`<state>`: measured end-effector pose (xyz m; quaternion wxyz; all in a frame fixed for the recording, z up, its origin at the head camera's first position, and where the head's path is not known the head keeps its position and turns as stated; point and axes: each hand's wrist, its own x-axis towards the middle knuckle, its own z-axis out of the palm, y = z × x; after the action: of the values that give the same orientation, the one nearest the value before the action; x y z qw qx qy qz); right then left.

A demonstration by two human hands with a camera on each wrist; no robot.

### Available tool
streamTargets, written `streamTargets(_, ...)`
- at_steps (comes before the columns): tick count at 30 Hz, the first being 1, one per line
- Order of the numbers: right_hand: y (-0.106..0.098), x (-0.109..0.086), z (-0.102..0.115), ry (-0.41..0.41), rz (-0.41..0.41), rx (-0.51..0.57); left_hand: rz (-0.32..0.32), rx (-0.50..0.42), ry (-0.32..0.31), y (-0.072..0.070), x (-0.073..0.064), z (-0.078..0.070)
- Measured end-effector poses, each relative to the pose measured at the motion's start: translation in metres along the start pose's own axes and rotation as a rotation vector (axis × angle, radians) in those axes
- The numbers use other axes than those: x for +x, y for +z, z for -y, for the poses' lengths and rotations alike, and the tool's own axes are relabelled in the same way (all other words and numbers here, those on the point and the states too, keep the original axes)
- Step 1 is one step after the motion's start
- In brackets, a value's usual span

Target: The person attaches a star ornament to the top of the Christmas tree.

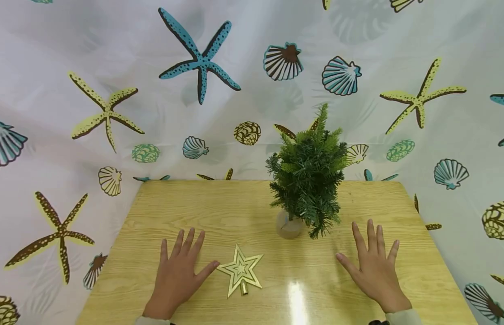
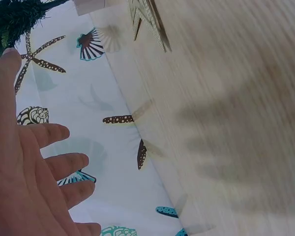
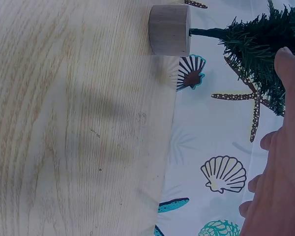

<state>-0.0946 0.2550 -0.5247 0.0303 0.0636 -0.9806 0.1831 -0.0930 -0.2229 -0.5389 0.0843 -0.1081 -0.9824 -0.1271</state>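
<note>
My left hand (image 1: pixel 176 273) is held over the table with its fingers straight and spread, palm down, holding nothing. Its thumb tip comes right beside a gold star tree topper (image 1: pixel 240 269), which lies flat with its short socket toward me. On the right side my right hand (image 1: pixel 375 271) is likewise spread out, with nothing in its fingers. Between the hands and farther back stands a small artificial Christmas tree (image 1: pixel 310 176) on a round wooden base (image 1: pixel 288 225). The right wrist view shows the thumb overlapping the green branches (image 3: pixel 255 44).
A light wood table (image 1: pixel 211 203) carries the tree and the star. Behind it and along both sides hangs a white curtain (image 1: pixel 244 104) printed with starfish and shells.
</note>
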Motion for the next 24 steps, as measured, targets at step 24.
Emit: streamTargets(24,-0.013,0.007,0.006,-0.019,-0.054,0.215,0.078,-0.097,-0.011,0.03,-0.02,-0.022)
